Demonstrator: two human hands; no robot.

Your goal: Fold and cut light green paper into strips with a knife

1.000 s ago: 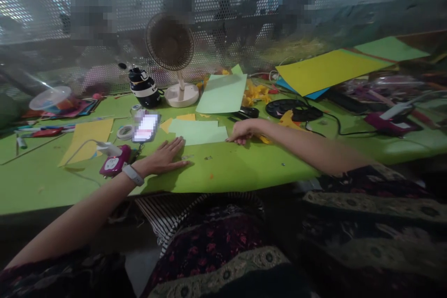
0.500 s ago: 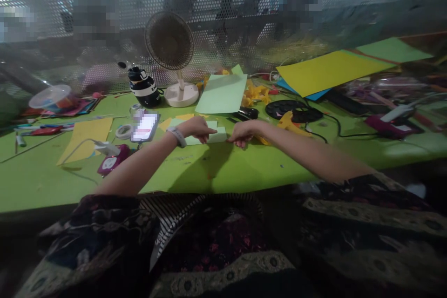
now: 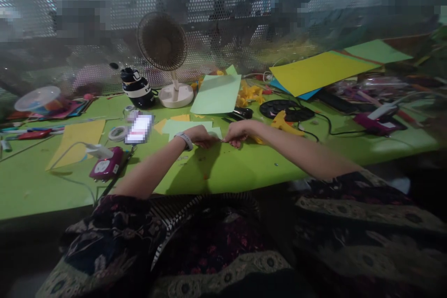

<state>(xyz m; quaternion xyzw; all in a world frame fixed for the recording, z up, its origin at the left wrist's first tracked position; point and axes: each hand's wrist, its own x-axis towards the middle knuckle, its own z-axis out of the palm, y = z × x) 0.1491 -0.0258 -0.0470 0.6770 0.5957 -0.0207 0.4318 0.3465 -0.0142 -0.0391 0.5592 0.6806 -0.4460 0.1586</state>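
Note:
My left hand (image 3: 200, 136), with a white wristband, and my right hand (image 3: 237, 132) meet over a pale green paper piece (image 3: 181, 126) lying on the green table (image 3: 226, 167). Both hands have their fingers curled down and pinched on the paper's near right edge, fingertips almost touching each other. A larger pale green sheet (image 3: 217, 94) lies just behind, and black scissors (image 3: 240, 113) rest a little beyond my right hand.
A small desk fan (image 3: 164, 51), a black-and-white bottle (image 3: 136, 87), a phone (image 3: 138, 128), tape roll (image 3: 117, 133) and a pink device with a cable (image 3: 104, 167) stand at the left. A yellow glue gun (image 3: 284, 121), black disc (image 3: 286, 109) and yellow sheets (image 3: 314, 72) lie to the right.
My left hand lifted from lying flat on the table, swung right and closed on the pale green paper beside my right hand. The right hand stayed on the paper's edge.

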